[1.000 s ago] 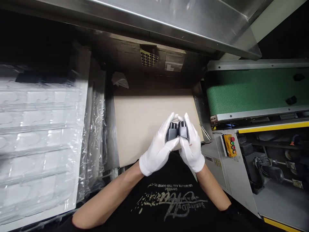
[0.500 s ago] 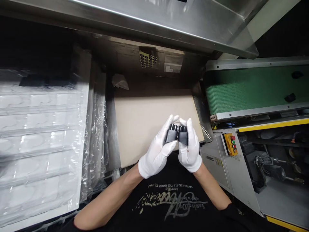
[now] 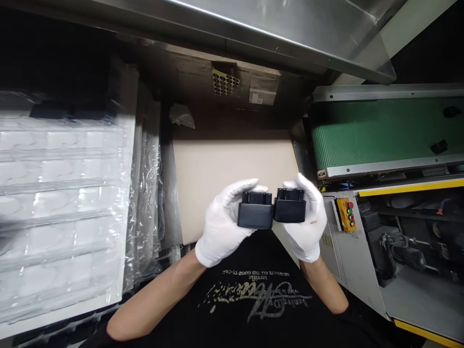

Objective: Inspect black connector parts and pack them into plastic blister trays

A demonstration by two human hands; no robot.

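Observation:
Both hands wear white gloves and are raised over the near edge of a beige board (image 3: 232, 159). My left hand (image 3: 224, 222) is wrapped round a black plastic part (image 3: 255, 215), its broad side facing the camera. A second, similar black part (image 3: 289, 210) sits in my right hand (image 3: 308, 222), whose fingers curl behind it. The two parts are side by side, their inner edges nearly touching. Each has a narrower ribbed section at its top end.
Clear plastic trays (image 3: 65, 203) are stacked at the left beside crinkled plastic bags (image 3: 147, 193). On the right runs a green conveyor (image 3: 373, 130) carrying dark parts, above a yellow button box (image 3: 346, 215). A metal ledge (image 3: 253, 34) crosses the top.
Both black parts have turned to show their broad sides and come closer to the camera. My right hand has shifted right, my left hand slightly left.

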